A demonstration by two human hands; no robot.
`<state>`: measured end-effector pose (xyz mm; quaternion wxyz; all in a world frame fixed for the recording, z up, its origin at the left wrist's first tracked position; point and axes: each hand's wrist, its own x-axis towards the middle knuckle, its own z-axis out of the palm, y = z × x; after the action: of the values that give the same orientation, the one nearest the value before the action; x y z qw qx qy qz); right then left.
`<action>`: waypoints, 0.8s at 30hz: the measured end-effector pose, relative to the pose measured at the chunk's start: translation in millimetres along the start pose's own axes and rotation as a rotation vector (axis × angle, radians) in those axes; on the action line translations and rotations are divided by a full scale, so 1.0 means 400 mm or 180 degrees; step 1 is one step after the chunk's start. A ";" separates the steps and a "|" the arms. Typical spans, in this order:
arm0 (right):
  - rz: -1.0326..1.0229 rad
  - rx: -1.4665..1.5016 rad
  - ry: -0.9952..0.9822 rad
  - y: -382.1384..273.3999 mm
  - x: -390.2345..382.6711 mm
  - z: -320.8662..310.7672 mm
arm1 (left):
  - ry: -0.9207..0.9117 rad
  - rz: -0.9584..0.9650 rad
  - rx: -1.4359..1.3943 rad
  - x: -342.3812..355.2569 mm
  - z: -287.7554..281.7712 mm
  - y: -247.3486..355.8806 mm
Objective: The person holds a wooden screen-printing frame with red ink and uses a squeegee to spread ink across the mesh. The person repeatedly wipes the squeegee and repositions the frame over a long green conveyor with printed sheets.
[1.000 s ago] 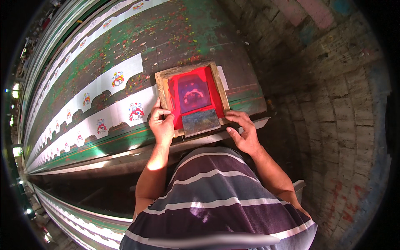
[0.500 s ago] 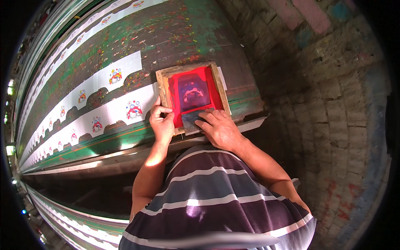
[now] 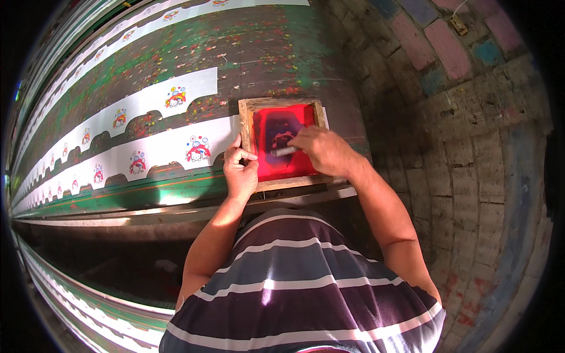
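A wooden screen-printing frame (image 3: 246, 129) with a red mesh (image 3: 265, 169) and a dark purple picture area lies flat on the long green table, over the right end of a white printed strip. My left hand (image 3: 240, 172) grips the frame's left side, its fingers closed at the wood. My right hand (image 3: 325, 154) is closed on a squeegee (image 3: 285, 152), whose blade rests on the mesh near the middle of the picture area. My right fingers hide part of the squeegee, and my wrist passes over the frame's right side.
White strips with rainbow cartoon prints (image 3: 197, 150) run leftward along the table (image 3: 235, 65), which is spotted with paint. A brick floor (image 3: 459, 217) lies to the right. Behind my left elbow stands another table with white strips (image 3: 76, 294).
My right hand has moved the squeegee away from me, from the frame's near edge to the middle of the mesh. My left hand stays at the frame's left side. The view has shifted slightly.
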<state>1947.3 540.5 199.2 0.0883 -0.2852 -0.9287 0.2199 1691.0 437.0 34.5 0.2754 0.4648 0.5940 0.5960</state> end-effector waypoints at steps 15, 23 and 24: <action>0.0077 -0.0616 0.0722 0.032 0.043 0.095 | -0.0056 -0.0025 -0.0053 -0.007 0.003 0.018; 0.0207 -0.0616 0.0581 -0.111 -0.086 0.142 | -0.0013 0.0331 0.0043 0.002 0.002 0.017; 0.0217 -0.0598 0.0582 -0.123 -0.097 0.146 | -0.0019 0.0322 0.0039 0.000 0.002 0.017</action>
<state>1938.2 461.0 168.5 0.1380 -0.3424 -0.9231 0.1079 1693.2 436.5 40.9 0.2438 0.4977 0.5726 0.6041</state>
